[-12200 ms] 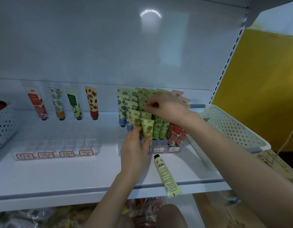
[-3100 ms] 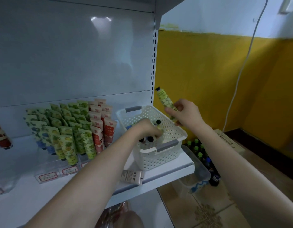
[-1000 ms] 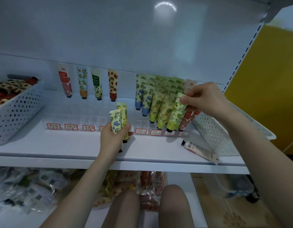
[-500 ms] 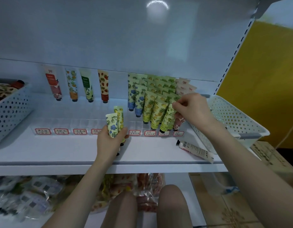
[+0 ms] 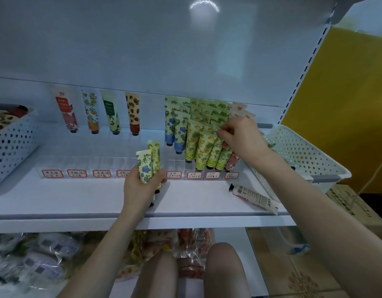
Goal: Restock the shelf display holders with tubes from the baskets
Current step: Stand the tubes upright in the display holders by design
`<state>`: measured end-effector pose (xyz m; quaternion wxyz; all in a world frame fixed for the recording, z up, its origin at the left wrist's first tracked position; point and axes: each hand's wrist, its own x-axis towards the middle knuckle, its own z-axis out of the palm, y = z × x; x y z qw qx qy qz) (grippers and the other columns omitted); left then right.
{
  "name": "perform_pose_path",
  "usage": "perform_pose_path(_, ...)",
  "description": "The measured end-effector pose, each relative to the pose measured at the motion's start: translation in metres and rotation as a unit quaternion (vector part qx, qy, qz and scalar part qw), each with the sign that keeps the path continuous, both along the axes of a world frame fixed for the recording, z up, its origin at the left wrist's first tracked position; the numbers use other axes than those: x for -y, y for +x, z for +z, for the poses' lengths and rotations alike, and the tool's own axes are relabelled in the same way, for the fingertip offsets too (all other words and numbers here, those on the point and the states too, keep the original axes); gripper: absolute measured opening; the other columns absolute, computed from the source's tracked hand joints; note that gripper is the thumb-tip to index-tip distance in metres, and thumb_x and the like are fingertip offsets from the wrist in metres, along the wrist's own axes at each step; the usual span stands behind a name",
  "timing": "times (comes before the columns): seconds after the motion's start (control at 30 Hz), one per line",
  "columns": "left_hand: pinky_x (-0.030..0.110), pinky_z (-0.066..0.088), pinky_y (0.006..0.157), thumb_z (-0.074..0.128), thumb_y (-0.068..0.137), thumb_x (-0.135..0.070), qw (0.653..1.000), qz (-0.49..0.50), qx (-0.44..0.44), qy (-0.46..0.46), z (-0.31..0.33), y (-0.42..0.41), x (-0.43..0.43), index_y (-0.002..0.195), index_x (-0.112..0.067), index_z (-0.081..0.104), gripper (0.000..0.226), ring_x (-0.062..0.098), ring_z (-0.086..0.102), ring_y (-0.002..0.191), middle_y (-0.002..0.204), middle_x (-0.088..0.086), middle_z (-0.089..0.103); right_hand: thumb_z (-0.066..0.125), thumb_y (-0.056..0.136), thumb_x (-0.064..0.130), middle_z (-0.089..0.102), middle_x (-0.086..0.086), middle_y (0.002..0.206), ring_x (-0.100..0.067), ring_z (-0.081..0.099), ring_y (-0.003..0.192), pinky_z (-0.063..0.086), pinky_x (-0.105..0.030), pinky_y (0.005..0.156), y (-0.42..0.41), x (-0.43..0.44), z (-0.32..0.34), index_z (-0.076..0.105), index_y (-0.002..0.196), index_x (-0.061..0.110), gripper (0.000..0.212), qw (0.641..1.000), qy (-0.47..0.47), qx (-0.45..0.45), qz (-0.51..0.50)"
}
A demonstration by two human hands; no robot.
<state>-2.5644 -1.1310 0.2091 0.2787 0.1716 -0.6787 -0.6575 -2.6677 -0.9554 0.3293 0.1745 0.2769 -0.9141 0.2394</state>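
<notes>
My left hand (image 5: 141, 187) grips two tubes upright above the shelf front, a blue-flower tube (image 5: 144, 165) and a yellow-fruit tube (image 5: 155, 158). My right hand (image 5: 241, 137) pinches the top of a green tube (image 5: 224, 154) standing in the right clear display holder (image 5: 204, 175), among several packed rows of tubes. The left display holder (image 5: 78, 166) has four single tubes at its back and bare front slots. A white basket (image 5: 304, 155) sits at the right end of the shelf, its contents hidden.
A loose cream tube (image 5: 255, 198) lies on the white shelf (image 5: 78, 198) near the right front edge. Another white basket (image 5: 11, 143) with patterned tubes stands at far left. Bagged goods fill the shelf below, and my knees show beneath.
My right hand has pushed the green tube lower into the right holder's rows. My left hand still holds its two tubes at the same spot.
</notes>
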Motion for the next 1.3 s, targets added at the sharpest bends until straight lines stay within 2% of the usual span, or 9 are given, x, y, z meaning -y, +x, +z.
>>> perform_pose_path(0.23,0.008,0.047,0.051,0.066,0.084,-0.013,1.0,0.001,0.0,0.004,-0.004,-0.002,0.001,0.094,-0.011,0.059,0.012,0.014,0.066,0.076,0.08,-0.001,0.067,0.054,0.093,0.014,0.069,-0.014,0.083,-0.024,0.066,0.074,0.053,-0.034,0.07,-0.001,0.001,-0.001,0.069,0.09,-0.004,0.023,1.0,0.009,-0.01,0.007)
perform_pose_path(0.33,0.008,0.047,0.051,0.066,0.084,-0.014,1.0,0.005,0.006,-0.001,-0.005,-0.003,0.002,0.093,-0.015,0.057,0.012,0.016,0.065,0.079,0.081,-0.003,0.066,0.056,0.093,0.013,0.069,-0.013,0.077,-0.024,0.065,0.07,0.053,-0.036,0.071,0.002,-0.001,-0.002,0.07,0.089,-0.003,0.022,1.0,-0.002,-0.022,0.018)
perform_pose_path(0.43,0.022,0.052,0.057,0.068,0.083,-0.017,1.0,0.01,0.019,-0.013,-0.007,-0.006,0.002,0.093,-0.017,0.057,0.015,0.022,0.065,0.081,0.085,0.001,0.066,0.057,0.092,0.012,0.069,-0.014,0.076,-0.025,0.064,0.067,0.054,-0.037,0.067,0.004,-0.003,-0.004,0.069,0.09,-0.002,0.019,0.999,-0.015,-0.02,0.028)
perform_pose_path(0.5,0.032,0.053,0.064,0.07,0.081,-0.019,0.999,0.014,0.036,-0.033,-0.007,-0.008,0.002,0.095,-0.014,0.058,0.019,0.025,0.064,0.082,0.089,0.007,0.067,0.057,0.092,0.012,0.069,-0.014,0.075,-0.022,0.061,0.06,0.053,-0.03,0.057,0.004,-0.004,-0.006,0.069,0.091,-0.002,0.018,0.999,-0.015,-0.009,0.031)
perform_pose_path(0.57,0.033,0.05,0.064,0.071,0.08,-0.021,0.997,0.015,0.052,-0.054,-0.007,-0.011,0.0,0.099,-0.01,0.058,0.026,0.026,0.062,0.081,0.091,0.01,0.066,0.056,0.092,0.012,0.068,-0.015,0.075,-0.017,0.056,0.053,0.046,-0.02,0.047,0.004,-0.004,-0.007,0.069,0.091,-0.001,0.018,0.999,-0.012,0.007,0.031)
perform_pose_path(0.7,0.027,0.047,0.061,0.071,0.081,-0.023,0.996,0.031,0.058,-0.058,-0.006,-0.012,-0.001,0.103,-0.01,0.057,0.029,0.023,0.061,0.081,0.093,0.009,0.067,0.053,0.094,0.012,0.066,-0.012,0.074,-0.008,0.05,0.048,0.046,-0.012,0.048,0.004,-0.003,-0.004,0.067,0.09,-0.003,0.021,0.999,0.011,0.023,0.033)
perform_pose_path(0.87,0.022,0.043,0.057,0.07,0.081,-0.022,0.996,0.032,0.06,-0.064,-0.004,-0.009,-0.002,0.1,-0.01,0.058,0.025,0.019,0.061,0.079,0.093,0.009,0.067,0.053,0.094,0.014,0.066,-0.017,0.082,-0.028,0.062,0.07,0.053,-0.044,0.071,-0.005,0.004,-0.005,0.065,0.088,-0.007,0.025,0.999,0.044,0.017,0.012)
perform_pose_path(1.07,0.019,0.04,0.054,0.069,0.082,-0.023,0.996,0.033,0.064,-0.054,-0.002,-0.007,-0.004,0.1,-0.011,0.057,0.025,0.009,0.058,0.074,0.092,0.008,0.067,0.05,0.095,0.014,0.06,-0.017,0.083,-0.032,0.058,0.076,0.05,-0.046,0.073,-0.008,0.006,-0.01,0.061,0.079,-0.005,0.027,0.996,0.087,-0.013,-0.015)
perform_pose_path(1.3,0.021,0.041,0.056,0.07,0.081,-0.021,0.996,0.031,0.065,-0.059,-0.001,-0.008,-0.003,0.101,-0.009,0.058,0.026,0.013,0.058,0.076,0.091,0.007,0.065,0.052,0.094,0.014,0.062,-0.018,0.086,-0.031,0.058,0.078,0.049,-0.044,0.074,-0.006,0.005,-0.007,0.063,0.084,-0.007,0.026,0.996,0.093,-0.004,-0.015)
